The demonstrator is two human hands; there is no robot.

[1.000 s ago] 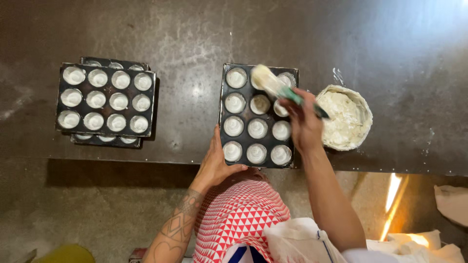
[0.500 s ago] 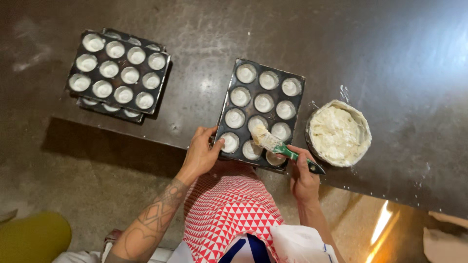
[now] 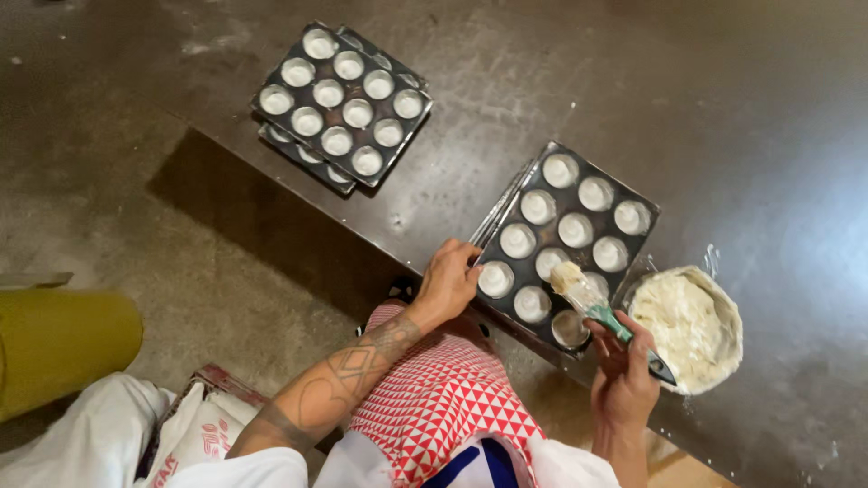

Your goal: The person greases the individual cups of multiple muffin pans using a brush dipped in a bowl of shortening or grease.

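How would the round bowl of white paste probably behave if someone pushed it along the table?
The bowl would probably slide, not roll, since it sits upright on the flat table. It looks full of thick white paste, so it is likely heavy for its size. Smears on its rim suggest a greasy, slippery grip. It stands near the table's edge, so a push that way seems risky.

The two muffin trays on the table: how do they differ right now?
The near tray is steadied by the left hand while the right hand works a brush over its cups; the far tray lies untouched. The far tray sits stacked on another tray. Both are dark, with white-coated cups.
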